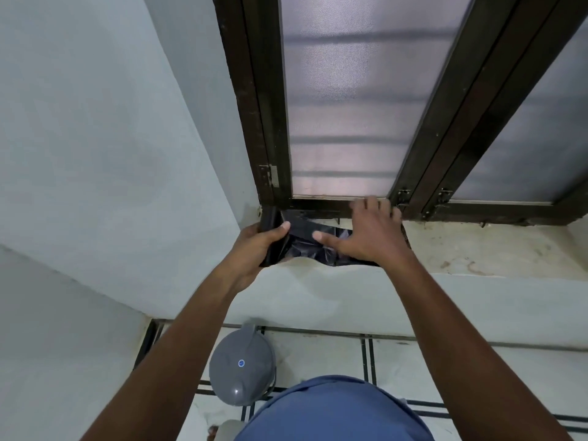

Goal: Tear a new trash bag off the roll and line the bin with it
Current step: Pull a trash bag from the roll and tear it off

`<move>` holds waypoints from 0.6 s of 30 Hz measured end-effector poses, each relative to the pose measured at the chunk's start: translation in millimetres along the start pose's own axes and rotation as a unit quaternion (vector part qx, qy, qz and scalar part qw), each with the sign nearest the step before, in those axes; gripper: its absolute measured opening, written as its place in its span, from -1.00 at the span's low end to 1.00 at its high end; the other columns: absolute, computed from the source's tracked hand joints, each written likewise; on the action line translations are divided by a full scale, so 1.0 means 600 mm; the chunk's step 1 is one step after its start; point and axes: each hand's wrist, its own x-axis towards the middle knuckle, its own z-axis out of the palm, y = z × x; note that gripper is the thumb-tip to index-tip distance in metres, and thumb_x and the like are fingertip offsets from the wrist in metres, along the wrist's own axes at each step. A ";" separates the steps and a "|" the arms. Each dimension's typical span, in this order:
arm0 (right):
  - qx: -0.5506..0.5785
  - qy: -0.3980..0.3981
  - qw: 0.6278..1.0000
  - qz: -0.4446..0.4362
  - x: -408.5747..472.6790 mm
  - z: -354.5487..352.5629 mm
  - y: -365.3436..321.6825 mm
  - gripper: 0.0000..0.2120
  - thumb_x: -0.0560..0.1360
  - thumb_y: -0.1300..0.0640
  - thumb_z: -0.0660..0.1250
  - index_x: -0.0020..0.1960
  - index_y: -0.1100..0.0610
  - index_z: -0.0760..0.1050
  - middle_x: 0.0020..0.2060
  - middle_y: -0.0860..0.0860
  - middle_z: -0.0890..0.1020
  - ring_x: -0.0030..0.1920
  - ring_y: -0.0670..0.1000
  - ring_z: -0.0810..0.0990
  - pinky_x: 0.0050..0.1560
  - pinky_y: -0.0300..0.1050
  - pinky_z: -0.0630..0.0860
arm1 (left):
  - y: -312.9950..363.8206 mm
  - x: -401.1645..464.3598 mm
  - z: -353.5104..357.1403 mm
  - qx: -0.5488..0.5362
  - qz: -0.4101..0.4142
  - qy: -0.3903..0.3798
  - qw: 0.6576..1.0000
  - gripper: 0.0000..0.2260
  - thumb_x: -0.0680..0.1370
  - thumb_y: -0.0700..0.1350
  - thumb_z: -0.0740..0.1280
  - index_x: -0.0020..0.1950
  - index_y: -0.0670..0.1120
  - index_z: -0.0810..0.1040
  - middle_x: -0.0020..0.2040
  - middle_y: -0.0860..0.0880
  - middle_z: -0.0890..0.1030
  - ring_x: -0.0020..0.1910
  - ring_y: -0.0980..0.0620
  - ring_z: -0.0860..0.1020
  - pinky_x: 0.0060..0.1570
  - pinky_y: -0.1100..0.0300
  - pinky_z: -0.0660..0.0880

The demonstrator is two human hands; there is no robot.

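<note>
Gripping the black trash-bag roll point(270, 237) on the windowsill point(477, 246), the left hand point(254, 246) curls round its end, thumb on top. At its three o'clock the right hand point(372, 233) lies flat, fingers straight, pressing the unrolled black bag point(305, 249). At six o'clock, down on the tiled floor point(445, 377), the grey lidded bin point(241, 367) stands closed beside the wall point(95, 154), under the dark-framed frosted window point(343, 106).

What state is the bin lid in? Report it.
Shut. The grey lid sits down over the bin, hiding its inside; both hands are up at the sill with the bags.
</note>
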 end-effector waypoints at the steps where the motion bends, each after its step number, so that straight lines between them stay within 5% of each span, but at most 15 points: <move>1: 0.027 0.001 0.999 -0.034 -0.004 -0.008 -0.010 0.30 0.32 -0.83 0.00 0.73 0.08 0.19 0.70 0.16 0.28 0.71 0.26 0.20 0.70 0.47 0.02 | 0.001 -0.001 0.010 0.011 0.010 -0.012 1.000 -0.66 0.65 -0.02 0.48 0.41 -0.02 0.62 0.23 -0.06 0.77 0.23 -0.10 0.74 0.34 -0.10 0.63; 3: 0.141 -0.041 0.984 -0.102 -0.012 -0.024 -0.039 0.21 0.40 -0.77 0.03 0.78 0.01 0.08 0.73 0.07 0.30 0.74 0.17 0.21 0.73 0.43 -0.08 | 0.004 0.000 0.030 0.039 0.033 -0.038 0.998 -0.71 0.68 -0.01 0.44 0.41 0.06 0.62 0.25 -0.03 0.76 0.25 -0.07 0.73 0.31 -0.06 0.64; 5: 0.233 -0.101 0.959 -0.124 -0.009 -0.029 -0.058 -0.03 0.51 -0.66 0.17 0.66 0.00 0.36 0.52 0.03 0.59 0.55 0.11 0.53 0.65 0.33 0.31 | 0.012 -0.001 0.043 0.055 0.055 -0.037 0.996 -0.69 0.67 0.04 0.44 0.41 0.08 0.64 0.26 -0.01 0.76 0.26 -0.03 0.72 0.26 0.01 0.63; 7: 0.289 -0.094 0.945 -0.123 0.001 -0.026 -0.057 -0.25 0.55 -0.58 0.26 0.27 0.07 0.64 0.08 0.02 0.77 0.12 0.05 0.74 0.27 0.18 0.67 | 0.020 0.002 0.042 0.040 0.058 -0.031 0.997 -0.71 0.68 0.05 0.41 0.38 0.01 0.67 0.25 -0.04 0.76 0.25 -0.06 0.71 0.22 0.01 0.61; 10: 0.352 -0.060 0.927 -0.113 0.016 -0.013 -0.030 -0.46 0.59 -0.41 0.41 -0.04 0.10 0.65 -0.27 -0.08 0.66 -0.25 -0.08 0.65 -0.10 -0.03 0.58 | 0.029 -0.004 0.026 -0.031 0.017 -0.045 0.998 -0.66 0.75 0.05 0.29 0.43 -0.08 0.65 0.33 -0.10 0.73 0.34 -0.11 0.69 0.38 -0.06 0.55; 14: 0.343 -0.068 0.932 -0.092 0.018 -0.013 -0.010 -0.46 0.42 -0.53 0.50 -0.08 -0.05 0.69 -0.22 -0.18 0.75 -0.17 -0.16 0.71 -0.05 -0.08 0.61 | 0.031 -0.004 0.006 -0.081 -0.002 -0.043 0.996 -0.62 0.77 0.07 0.23 0.51 -0.07 0.58 0.40 -0.11 0.69 0.39 -0.14 0.65 0.41 -0.11 0.55; 18: 0.355 -0.052 0.929 -0.086 0.020 -0.016 -0.020 -0.24 0.34 -0.67 0.43 0.01 0.03 0.74 -0.08 -0.01 0.81 0.01 0.03 0.79 0.19 0.18 0.70 | 0.038 -0.005 0.005 -0.074 -0.020 -0.061 0.995 -0.57 0.73 0.18 0.26 0.48 -0.03 0.62 0.36 -0.10 0.71 0.36 -0.13 0.68 0.37 -0.10 0.60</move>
